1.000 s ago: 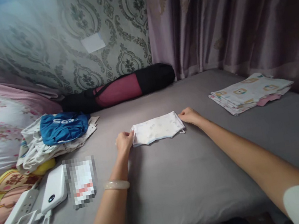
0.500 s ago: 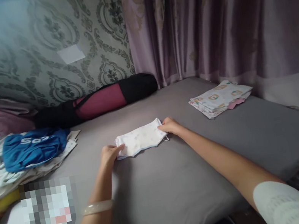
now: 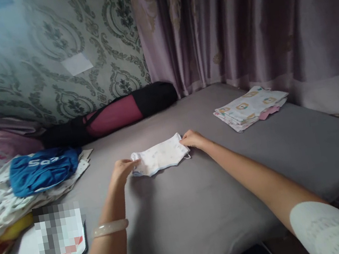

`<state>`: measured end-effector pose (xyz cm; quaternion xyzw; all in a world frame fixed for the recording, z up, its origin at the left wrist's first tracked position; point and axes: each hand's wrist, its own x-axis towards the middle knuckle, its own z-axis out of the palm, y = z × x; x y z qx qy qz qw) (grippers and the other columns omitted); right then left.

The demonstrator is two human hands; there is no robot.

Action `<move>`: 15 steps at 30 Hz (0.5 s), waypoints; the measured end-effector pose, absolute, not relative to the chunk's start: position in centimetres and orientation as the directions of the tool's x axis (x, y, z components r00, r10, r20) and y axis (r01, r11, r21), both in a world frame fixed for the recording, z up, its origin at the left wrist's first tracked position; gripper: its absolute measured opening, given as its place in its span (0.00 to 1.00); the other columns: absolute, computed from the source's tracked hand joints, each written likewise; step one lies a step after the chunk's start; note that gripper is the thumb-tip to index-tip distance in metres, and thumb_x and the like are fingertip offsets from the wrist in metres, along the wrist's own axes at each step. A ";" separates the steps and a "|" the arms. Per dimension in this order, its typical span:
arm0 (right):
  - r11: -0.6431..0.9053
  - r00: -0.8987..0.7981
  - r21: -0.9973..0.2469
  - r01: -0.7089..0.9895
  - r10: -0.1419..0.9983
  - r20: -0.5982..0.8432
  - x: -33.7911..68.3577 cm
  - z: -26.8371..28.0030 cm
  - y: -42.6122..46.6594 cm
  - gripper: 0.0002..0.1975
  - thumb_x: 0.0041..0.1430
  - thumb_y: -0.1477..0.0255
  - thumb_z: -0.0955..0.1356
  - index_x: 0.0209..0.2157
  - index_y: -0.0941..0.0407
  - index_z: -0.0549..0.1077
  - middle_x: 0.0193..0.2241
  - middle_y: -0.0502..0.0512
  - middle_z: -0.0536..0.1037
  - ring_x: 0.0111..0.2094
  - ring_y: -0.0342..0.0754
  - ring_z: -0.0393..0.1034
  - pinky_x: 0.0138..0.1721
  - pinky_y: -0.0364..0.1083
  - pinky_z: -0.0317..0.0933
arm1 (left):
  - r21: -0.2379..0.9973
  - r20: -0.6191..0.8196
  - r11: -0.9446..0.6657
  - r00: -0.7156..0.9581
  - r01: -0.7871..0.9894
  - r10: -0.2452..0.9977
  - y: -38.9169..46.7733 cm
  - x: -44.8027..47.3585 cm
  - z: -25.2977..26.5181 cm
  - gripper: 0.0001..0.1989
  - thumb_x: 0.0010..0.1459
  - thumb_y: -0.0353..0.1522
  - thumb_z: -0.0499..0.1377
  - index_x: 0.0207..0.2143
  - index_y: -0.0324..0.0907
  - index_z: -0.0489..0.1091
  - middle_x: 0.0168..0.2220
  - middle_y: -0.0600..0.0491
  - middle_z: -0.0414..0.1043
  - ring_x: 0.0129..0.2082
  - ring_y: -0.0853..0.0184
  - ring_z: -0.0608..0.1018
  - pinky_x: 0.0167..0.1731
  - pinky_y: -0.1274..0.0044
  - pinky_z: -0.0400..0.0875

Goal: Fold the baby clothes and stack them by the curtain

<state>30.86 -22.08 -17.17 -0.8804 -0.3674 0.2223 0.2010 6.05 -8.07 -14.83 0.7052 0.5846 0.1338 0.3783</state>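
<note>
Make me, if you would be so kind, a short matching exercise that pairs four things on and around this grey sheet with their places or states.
Things:
1. White cloth
2. Blue garment
3. Black and dark red bag
4. Folded stack

Places or states:
A. Lying lengthwise in front of the patterned wall
B. Off to the right of both hands, near the curtain
C. On top of the pale clothes at the left
D. Held at opposite ends by the left hand and the right hand

Right pairs: 1-D, 2-C, 3-A, 4-B
</note>
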 end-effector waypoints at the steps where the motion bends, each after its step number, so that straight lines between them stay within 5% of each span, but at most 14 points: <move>1: -0.655 0.630 -0.515 0.553 0.733 -0.256 31.0 -17.0 -21.9 0.09 0.51 0.69 0.69 0.30 0.59 0.80 0.28 0.58 0.80 0.31 0.47 0.74 0.25 0.39 0.58 | 0.692 -0.262 -0.019 0.276 0.722 0.925 -7.7 6.0 -15.1 0.13 0.40 0.39 0.65 0.21 0.38 0.71 0.12 0.61 0.55 0.15 0.74 0.56 0.18 0.79 0.49; 9: -0.717 0.630 -0.504 0.482 0.683 -0.369 30.8 -16.1 -19.2 0.04 0.50 0.77 0.71 0.28 0.64 0.77 0.16 0.53 0.74 0.14 0.40 0.64 0.20 0.39 0.61 | 0.652 -0.317 0.019 0.249 0.758 0.915 -5.3 5.6 -16.2 0.14 0.39 0.39 0.68 0.21 0.38 0.72 0.13 0.60 0.57 0.15 0.74 0.58 0.19 0.78 0.52; 15: -0.673 0.626 -0.549 0.495 0.715 -0.312 28.8 -15.8 -19.0 0.05 0.52 0.82 0.69 0.28 0.64 0.78 0.17 0.57 0.76 0.17 0.42 0.70 0.22 0.37 0.63 | 0.683 -0.320 -0.001 0.300 0.731 0.899 -4.8 5.5 -16.6 0.18 0.31 0.41 0.71 0.19 0.38 0.70 0.12 0.60 0.57 0.15 0.75 0.58 0.18 0.79 0.51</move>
